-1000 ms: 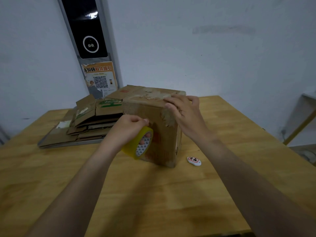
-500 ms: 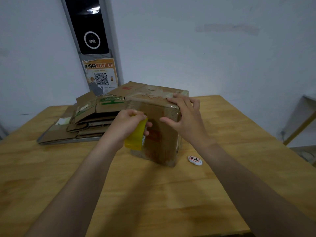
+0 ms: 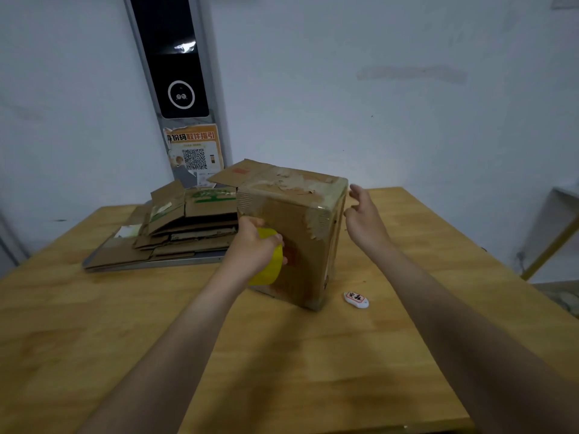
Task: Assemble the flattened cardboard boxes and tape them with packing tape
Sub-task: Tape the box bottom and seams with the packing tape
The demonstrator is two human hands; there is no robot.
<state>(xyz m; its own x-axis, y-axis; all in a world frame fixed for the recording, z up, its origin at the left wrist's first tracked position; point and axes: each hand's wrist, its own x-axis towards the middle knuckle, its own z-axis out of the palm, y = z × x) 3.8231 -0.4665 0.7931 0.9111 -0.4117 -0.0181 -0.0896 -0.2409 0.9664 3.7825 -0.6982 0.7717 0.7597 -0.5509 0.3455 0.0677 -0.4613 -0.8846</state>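
Head view: box (image 3: 294,233) stands assembled mid-table (image 3: 282,355), top flaps closed, glossy tape over top edge and near face. Left hand (image 3: 253,249) grips yellow tape roll (image 3: 269,272), pressed low against near face. Right hand (image 3: 365,217) loose, fingers spread, holds nothing, just beside upper right corner; contact unclear. Step looks like taping the seam. Next probably: right hand steadies box, roll drawn on, tape cut. Flat boxes (image 3: 175,233) stacked behind left

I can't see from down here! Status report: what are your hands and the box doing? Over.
Left hand grips tape roll at the box front. Right hand open, off the box. Small white tag beside it, nothing blocking.
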